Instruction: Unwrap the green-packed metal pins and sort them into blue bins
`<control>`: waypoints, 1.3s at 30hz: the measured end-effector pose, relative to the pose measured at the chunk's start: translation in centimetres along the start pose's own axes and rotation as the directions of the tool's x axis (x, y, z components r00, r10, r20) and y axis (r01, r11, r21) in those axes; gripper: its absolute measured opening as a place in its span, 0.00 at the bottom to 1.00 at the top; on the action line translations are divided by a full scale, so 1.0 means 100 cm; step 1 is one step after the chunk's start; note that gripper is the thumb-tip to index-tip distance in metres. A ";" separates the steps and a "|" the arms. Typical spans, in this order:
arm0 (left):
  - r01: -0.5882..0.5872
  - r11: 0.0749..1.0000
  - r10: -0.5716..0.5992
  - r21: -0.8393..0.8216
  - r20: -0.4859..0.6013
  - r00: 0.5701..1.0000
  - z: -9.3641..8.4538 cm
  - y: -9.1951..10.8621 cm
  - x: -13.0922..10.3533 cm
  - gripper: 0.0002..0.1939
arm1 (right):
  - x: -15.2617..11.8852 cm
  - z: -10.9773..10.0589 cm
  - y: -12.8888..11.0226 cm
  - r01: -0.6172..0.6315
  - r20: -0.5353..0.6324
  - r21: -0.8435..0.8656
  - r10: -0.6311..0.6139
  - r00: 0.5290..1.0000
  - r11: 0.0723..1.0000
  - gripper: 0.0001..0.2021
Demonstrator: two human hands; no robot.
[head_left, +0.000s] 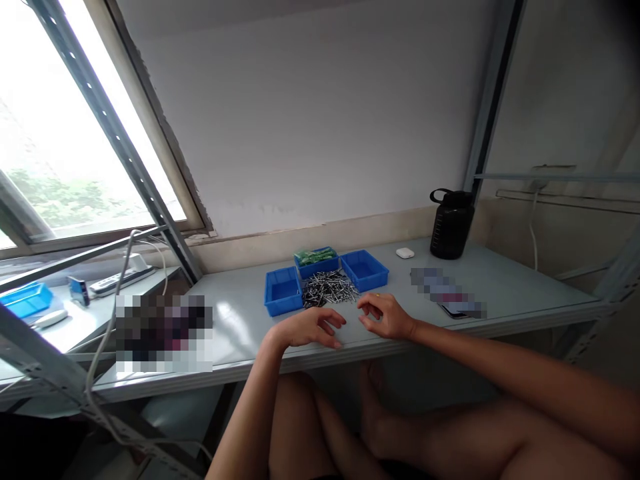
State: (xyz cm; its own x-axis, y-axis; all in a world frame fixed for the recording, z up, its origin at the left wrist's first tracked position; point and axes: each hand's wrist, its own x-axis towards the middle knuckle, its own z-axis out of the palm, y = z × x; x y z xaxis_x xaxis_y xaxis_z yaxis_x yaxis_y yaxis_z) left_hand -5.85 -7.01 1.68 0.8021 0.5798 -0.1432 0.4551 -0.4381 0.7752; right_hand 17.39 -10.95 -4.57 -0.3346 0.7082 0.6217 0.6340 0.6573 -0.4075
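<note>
My left hand [311, 327] hovers over the front edge of the grey table [235, 327], its fingers apart and loosely bent, with nothing visible in it. Close by on the right is my right hand [386, 315], palm turned inward and fingers loosely curled, a gap showing between thumb and fingers; I see nothing in it. Just beyond both hands lies a heap of thin black and silver metal pieces [327, 289], like screws or nails. Around it stand a blue left tray [283, 308], a blue right tray [364, 268] and a blue back tray [320, 271] holding green packets [315, 256].
A black water bottle [451, 230] and a white earbud case [405, 253] stand at the back right. Pixelated items lie on the table at right [445, 292] and left [163, 330]. A metal post [113, 120] and a hanging cable [100, 347] are on the left.
</note>
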 end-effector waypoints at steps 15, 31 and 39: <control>0.148 0.763 0.308 0.629 -0.555 0.773 0.039 -0.027 0.034 0.14 | 0.013 0.005 -0.002 -0.009 0.278 -0.200 0.066 0.958 0.980 0.06; 0.339 0.718 0.171 0.607 -0.627 0.760 0.039 -0.035 0.037 0.09 | 0.013 0.006 -0.005 0.065 0.372 -0.303 0.056 0.927 0.951 0.08; 0.357 0.733 0.136 0.578 -0.640 0.756 0.039 -0.035 0.036 0.10 | 0.013 0.006 -0.003 0.061 0.366 -0.289 0.051 0.929 0.955 0.08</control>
State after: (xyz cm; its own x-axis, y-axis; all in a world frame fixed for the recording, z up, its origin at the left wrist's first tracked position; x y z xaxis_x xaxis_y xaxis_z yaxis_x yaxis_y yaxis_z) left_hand -3.04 -6.08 -3.93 0.4212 0.8185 0.3907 0.8440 -0.5114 0.1614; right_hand 16.34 -10.07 -4.10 -0.5336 0.7859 0.3125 0.7865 0.5970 -0.1581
